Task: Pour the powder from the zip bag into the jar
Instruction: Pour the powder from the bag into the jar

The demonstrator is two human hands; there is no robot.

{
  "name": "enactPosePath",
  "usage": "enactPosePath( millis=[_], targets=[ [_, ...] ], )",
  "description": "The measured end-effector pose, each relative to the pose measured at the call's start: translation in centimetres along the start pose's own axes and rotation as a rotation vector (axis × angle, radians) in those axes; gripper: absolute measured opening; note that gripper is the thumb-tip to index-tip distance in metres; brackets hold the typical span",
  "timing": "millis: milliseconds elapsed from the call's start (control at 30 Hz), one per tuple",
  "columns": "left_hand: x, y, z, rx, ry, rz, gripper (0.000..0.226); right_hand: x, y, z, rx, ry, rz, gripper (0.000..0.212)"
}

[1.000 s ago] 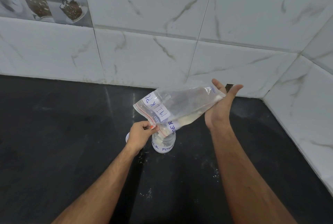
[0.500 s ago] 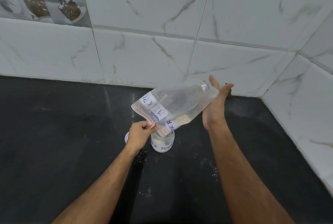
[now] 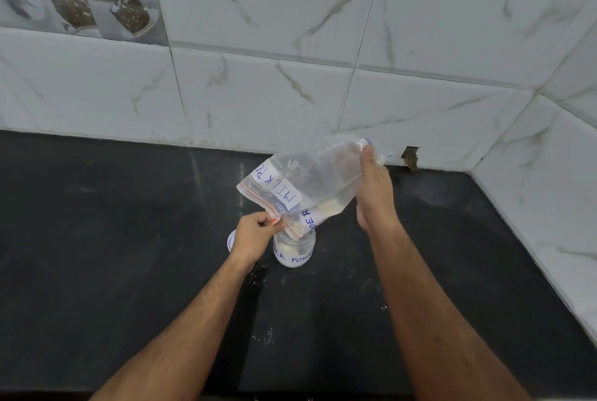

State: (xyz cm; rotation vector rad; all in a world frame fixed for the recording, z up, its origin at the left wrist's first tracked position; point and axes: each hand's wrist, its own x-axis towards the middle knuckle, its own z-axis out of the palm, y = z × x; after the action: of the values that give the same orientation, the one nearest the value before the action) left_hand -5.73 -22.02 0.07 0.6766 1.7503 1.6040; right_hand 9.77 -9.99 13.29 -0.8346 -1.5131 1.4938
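A clear zip bag (image 3: 310, 174) with a white "MILK POWDER" label hangs tilted over a small glass jar (image 3: 294, 250), its open red-striped mouth pointing down into the jar's opening. A little pale powder lies along the bag's lower edge. My left hand (image 3: 255, 234) pinches the bag's mouth corner just above the jar. My right hand (image 3: 374, 190) grips the raised bottom end of the bag, thumb on top. The jar stands upright on the black counter (image 3: 129, 239) and holds some powder; its label reads "MILK POWDER".
A white lid (image 3: 231, 239) lies on the counter just left of the jar, mostly hidden by my left hand. Specks of spilled powder (image 3: 268, 336) dot the counter in front. Marble-tiled walls (image 3: 290, 93) close the back and right side.
My right hand, earlier held flat and open against the bag's bottom end, has closed around it. The bag stays tilted over the jar; the left hand keeps its pinch.
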Motion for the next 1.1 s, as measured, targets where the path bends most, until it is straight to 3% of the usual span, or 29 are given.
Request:
enactPosePath(
  millis=[133, 267, 467, 600, 800, 900, 1000, 1100],
  targets=[
    [-0.5, 0.8, 0.3, -0.030, -0.003, -0.010, 0.007, -0.2, -1.1, 0.8, -0.007, -0.060, -0.048, 0.037],
    [-1.0, 1.7, 0.5, -0.099, -0.025, -0.046, 0.017, -0.5, -2.1, 1.5, -0.057, -0.151, -0.116, 0.056],
    [-1.5, 2.1, 0.6, -0.118, -0.023, -0.114, 0.013, -1.0, -2.7, 2.7, -0.110, -0.254, -0.157, 0.055],
    [-1.5, 1.6, 0.4, -0.126, -0.008, -0.122, 0.005, -1.1, -2.6, 3.0, -0.104, -0.338, -0.154, 0.040],
    [-1.9, 0.9, 0.5, -0.139, 0.017, -0.089, 0.005, -1.0, -0.9, 2.2, -0.004, -0.361, -0.216, 0.075],
    [-1.9, 0.9, 0.7, -0.143, 0.017, -0.091, 0.006, -0.8, 0.7, 1.7, 0.233, -0.219, -0.098, 0.095],
    [-1.9, 0.8, 0.8, -0.169, 0.011, -0.096, 0.006, -0.7, 2.9, 1.0, 0.235, -0.033, 0.098, 0.097],
    [-1.8, 0.7, 0.9, -0.182, 0.004, -0.104, 0.008, -1.2, 4.6, 0.7, 0.240, -0.173, 0.292, 0.113]
  ],
)
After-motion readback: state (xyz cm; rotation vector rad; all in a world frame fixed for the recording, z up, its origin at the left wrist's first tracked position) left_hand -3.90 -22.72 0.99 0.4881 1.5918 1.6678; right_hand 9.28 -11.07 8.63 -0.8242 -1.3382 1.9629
